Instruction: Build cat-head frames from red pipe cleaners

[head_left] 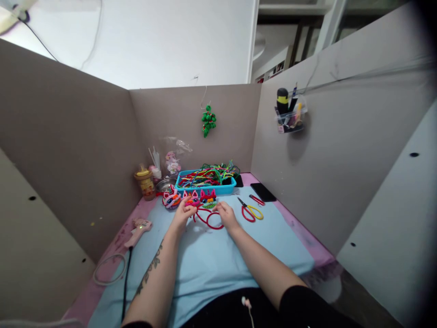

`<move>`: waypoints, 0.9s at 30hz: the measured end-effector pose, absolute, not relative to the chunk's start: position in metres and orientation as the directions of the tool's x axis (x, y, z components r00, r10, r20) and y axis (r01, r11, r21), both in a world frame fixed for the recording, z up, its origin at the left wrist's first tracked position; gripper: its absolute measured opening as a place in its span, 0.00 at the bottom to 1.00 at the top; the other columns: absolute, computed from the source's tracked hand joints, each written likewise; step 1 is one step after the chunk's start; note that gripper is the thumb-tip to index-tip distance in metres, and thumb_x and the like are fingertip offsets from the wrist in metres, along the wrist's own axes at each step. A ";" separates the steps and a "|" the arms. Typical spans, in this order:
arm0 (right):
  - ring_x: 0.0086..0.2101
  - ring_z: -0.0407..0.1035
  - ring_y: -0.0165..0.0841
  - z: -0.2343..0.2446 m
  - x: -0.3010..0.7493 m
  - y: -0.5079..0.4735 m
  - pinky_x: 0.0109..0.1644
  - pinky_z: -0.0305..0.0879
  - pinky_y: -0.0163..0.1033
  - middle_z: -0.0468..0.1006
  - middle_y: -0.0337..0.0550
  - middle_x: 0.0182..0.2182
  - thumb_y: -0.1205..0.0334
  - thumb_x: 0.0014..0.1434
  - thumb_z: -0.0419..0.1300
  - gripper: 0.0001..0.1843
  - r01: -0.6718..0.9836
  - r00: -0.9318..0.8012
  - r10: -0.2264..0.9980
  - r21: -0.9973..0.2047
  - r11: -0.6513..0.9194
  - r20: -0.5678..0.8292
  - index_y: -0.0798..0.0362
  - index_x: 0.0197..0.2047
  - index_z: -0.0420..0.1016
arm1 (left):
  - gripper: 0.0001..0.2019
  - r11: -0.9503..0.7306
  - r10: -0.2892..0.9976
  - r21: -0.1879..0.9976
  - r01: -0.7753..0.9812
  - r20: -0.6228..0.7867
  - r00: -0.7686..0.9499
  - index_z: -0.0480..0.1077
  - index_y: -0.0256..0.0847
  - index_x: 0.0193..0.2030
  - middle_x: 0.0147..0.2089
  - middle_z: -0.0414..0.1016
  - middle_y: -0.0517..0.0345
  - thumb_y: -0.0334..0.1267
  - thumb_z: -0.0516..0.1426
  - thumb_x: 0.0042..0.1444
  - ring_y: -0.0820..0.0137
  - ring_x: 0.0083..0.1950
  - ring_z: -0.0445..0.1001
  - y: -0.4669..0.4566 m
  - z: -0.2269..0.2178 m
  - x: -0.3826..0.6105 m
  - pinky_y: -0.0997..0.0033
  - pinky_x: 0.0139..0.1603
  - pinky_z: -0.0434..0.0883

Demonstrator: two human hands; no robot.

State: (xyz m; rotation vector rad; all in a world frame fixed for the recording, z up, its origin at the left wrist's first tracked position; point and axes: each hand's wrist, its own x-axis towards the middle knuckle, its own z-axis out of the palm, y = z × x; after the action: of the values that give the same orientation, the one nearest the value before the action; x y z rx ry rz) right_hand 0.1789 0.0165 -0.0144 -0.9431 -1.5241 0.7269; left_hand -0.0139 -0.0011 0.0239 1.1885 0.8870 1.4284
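Between my two hands a red pipe cleaner (207,221) is bent into loops, one wide and round on the right. My left hand (184,212) pinches it at its left part, fingers closed. At the other end, the fingers of my right hand (226,214) are closed on the loop's upper side. Just beyond the hands sit colourful unicorn-like figures made of pipe cleaners: a pink-and-orange one (171,199) at left, a pink one (191,197) partly behind my left hand, and a red-and-green one (208,197).
A blue tray (205,189) full of pipe cleaners stands at the back. Scissors (250,211), a red cutter (257,200) and a phone (263,192) lie right. Left are a pink glue gun (138,232) with its cord and a lidded cup (145,184). Partitions enclose three sides.
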 end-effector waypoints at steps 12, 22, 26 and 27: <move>0.15 0.48 0.22 -0.019 0.176 0.029 0.18 0.43 0.30 0.58 0.30 0.12 0.39 0.45 0.62 0.25 -0.096 -0.138 0.989 -0.994 0.043 0.056 0.56 0.24 0.73 | 0.43 -0.129 0.916 0.978 -0.165 0.182 0.358 0.54 0.42 0.66 0.25 0.69 0.65 0.38 0.67 0.43 0.76 0.26 0.65 -0.007 0.019 -0.010 0.75 0.32 0.60; 0.14 0.48 0.19 -0.012 0.176 0.027 0.14 0.36 0.28 0.62 0.33 0.15 0.47 0.47 0.66 0.20 -0.295 -0.217 0.969 -0.938 -0.181 -0.119 0.56 0.24 0.69 | 0.41 -0.111 0.899 0.980 -0.163 0.169 0.404 0.56 0.42 0.65 0.26 0.70 0.63 0.37 0.67 0.44 0.75 0.27 0.66 -0.013 0.022 -0.008 0.74 0.32 0.60; 0.14 0.48 0.19 -0.011 0.179 0.027 0.14 0.37 0.27 0.59 0.30 0.13 0.52 0.45 0.68 0.19 -0.329 -0.256 0.956 -0.917 -0.224 -0.142 0.56 0.22 0.67 | 0.41 -0.107 0.898 0.982 -0.156 0.163 0.408 0.56 0.42 0.64 0.26 0.70 0.63 0.36 0.67 0.44 0.75 0.27 0.66 -0.013 0.023 -0.008 0.74 0.32 0.61; 0.14 0.48 0.19 -0.011 0.180 0.027 0.14 0.37 0.27 0.59 0.30 0.14 0.52 0.45 0.68 0.19 -0.335 -0.262 0.954 -0.914 -0.231 -0.145 0.56 0.22 0.66 | 0.41 -0.106 0.898 0.982 -0.156 0.161 0.408 0.56 0.41 0.64 0.26 0.70 0.63 0.36 0.67 0.44 0.76 0.27 0.66 -0.013 0.023 -0.008 0.74 0.32 0.61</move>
State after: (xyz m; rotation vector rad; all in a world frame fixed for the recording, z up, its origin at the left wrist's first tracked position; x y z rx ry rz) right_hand 0.1798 0.0269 -0.0109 -0.9396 -0.9886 1.6765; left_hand -0.0080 -0.0131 0.0227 1.3844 0.7253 1.0366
